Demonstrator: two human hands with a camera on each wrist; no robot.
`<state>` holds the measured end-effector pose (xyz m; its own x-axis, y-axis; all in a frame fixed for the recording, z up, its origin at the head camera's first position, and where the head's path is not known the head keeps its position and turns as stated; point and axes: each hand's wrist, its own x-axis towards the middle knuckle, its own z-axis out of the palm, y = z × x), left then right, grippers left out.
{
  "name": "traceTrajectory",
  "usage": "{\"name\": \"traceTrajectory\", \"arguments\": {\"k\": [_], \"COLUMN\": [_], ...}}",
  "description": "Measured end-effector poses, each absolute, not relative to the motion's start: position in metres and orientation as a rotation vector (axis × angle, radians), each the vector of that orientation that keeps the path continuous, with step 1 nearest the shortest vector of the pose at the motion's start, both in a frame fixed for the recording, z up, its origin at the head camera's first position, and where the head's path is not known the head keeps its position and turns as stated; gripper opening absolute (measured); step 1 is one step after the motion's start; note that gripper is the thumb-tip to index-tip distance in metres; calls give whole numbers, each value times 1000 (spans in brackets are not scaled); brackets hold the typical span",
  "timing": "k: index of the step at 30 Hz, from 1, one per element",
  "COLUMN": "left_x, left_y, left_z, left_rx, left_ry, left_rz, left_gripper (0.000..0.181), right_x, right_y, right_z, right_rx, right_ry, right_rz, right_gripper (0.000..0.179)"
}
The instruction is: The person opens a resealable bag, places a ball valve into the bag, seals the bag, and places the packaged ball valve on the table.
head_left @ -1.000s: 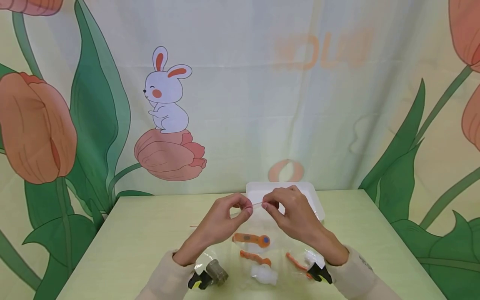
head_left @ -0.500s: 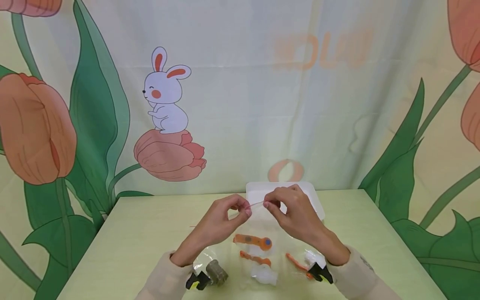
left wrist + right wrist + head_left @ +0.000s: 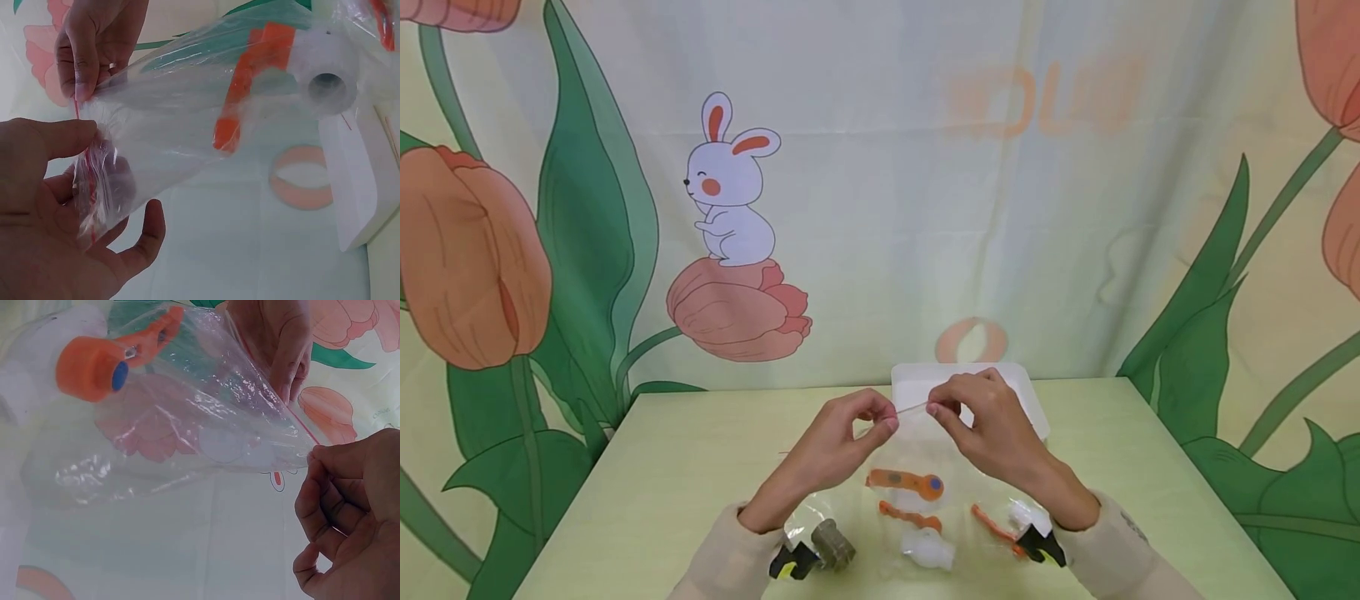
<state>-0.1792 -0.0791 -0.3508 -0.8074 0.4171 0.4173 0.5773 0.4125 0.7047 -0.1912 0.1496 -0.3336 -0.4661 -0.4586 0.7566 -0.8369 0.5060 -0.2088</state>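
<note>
Both hands are raised above the table, pinching the top of a clear zip bag [image 3: 156, 134] along its red seal. My left hand [image 3: 842, 437] grips the left part of the seal between thumb and fingers, and my right hand [image 3: 992, 429] pinches the right end. A short stretch of seal runs taut between them. Inside the hanging bag is a white plastic pipe valve [image 3: 331, 72] with an orange lever handle [image 3: 87, 369] and a blue cap. From the head view, that orange handle shows just below the hands.
A white tray [image 3: 913, 377] stands at the back of the table, partly behind the right hand. Nearer lie a bagged grey fitting [image 3: 833, 543], a white piece [image 3: 928, 548] with an orange handle, and another bagged orange and white item [image 3: 996, 531]. A printed curtain hangs behind.
The left hand has shifted slightly left and the right hand slightly right, so more of the seal shows between them. The orange handle in the bag has swung a little right.
</note>
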Motion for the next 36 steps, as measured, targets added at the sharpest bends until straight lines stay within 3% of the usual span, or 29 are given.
{"name": "traceTrajectory", "arguments": {"k": [36], "left_x": [-177], "left_y": [-86], "left_z": [-363], "left_rx": [-909], "left_ry": [-2556], "left_rz": [-1601], "left_gripper": [12], "right_x": [-176], "right_y": [150], "right_z": [-340], "right_rx": [1036], "right_ry": [-2078], "right_rz": [781], "right_gripper": [12]}}
